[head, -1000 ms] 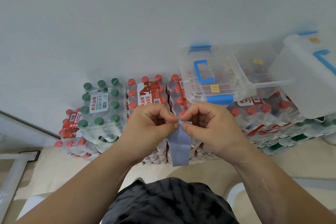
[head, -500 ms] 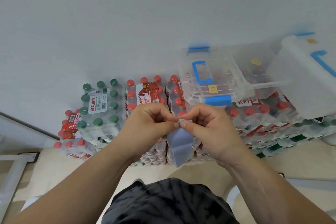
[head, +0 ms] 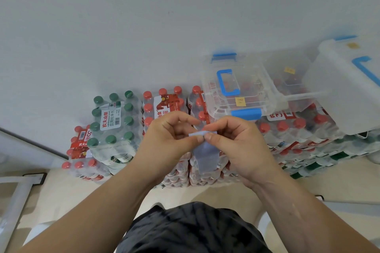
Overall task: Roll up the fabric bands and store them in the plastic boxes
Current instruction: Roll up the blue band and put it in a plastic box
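Observation:
A pale blue fabric band [head: 205,155] hangs in front of me, its top edge folded over between my fingertips. My left hand [head: 167,137] pinches the left end of that top edge, and my right hand [head: 236,141] pinches the right end. Both thumbs meet at the fold. A clear plastic box [head: 236,86] with a blue handle and blue latches sits closed on the bottle packs just beyond my hands. A second clear box [head: 292,80] lies open behind it, and its white lid [head: 349,88] stands tilted at the far right.
Shrink-wrapped packs of water bottles fill the floor along the wall: green caps [head: 113,121] on the left, red caps [head: 164,104] in the middle and right. A metal frame [head: 14,197] stands at the lower left. My dark shorts [head: 193,230] fill the bottom.
The hanging part of the band has grown shorter as my fingers turn its top edge over. Both hands have stayed in the same place.

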Action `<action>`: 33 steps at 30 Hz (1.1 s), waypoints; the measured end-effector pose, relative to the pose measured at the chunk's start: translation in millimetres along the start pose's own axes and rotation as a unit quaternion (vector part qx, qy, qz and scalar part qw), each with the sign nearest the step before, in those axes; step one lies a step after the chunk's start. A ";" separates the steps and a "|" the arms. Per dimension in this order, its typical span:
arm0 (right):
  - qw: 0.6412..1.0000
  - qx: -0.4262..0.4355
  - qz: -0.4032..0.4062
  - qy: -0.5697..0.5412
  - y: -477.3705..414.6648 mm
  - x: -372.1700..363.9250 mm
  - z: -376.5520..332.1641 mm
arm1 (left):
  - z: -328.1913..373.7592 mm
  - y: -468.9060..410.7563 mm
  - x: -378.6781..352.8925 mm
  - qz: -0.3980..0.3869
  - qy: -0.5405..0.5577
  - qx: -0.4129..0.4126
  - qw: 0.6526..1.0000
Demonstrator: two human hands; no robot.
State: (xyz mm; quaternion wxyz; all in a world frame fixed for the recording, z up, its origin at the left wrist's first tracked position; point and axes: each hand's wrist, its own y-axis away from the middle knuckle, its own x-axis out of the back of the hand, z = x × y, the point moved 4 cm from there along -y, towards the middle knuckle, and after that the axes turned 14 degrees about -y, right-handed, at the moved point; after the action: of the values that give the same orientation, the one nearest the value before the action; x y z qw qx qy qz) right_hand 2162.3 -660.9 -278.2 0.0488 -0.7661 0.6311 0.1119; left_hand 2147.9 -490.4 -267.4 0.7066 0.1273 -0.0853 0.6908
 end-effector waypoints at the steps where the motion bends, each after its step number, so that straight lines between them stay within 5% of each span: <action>1: 1.000 0.002 0.003 -0.004 -0.5 0.4 0.0 | -1.4 0.4 -0.5 0.002 0.018 0.008 1.000; 33: 0.999 0.046 0.007 -0.004 0.0 -6.4 -1.1 | 0.5 -4.6 5.6 0.006 -0.003 -0.034 0.999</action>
State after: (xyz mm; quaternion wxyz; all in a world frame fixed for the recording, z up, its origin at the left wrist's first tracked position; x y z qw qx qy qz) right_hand 2161.3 -655.1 -275.6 0.0854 -0.7584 0.6404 0.0862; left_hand 2152.7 -485.2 -265.5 0.7061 0.1046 -0.1113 0.6914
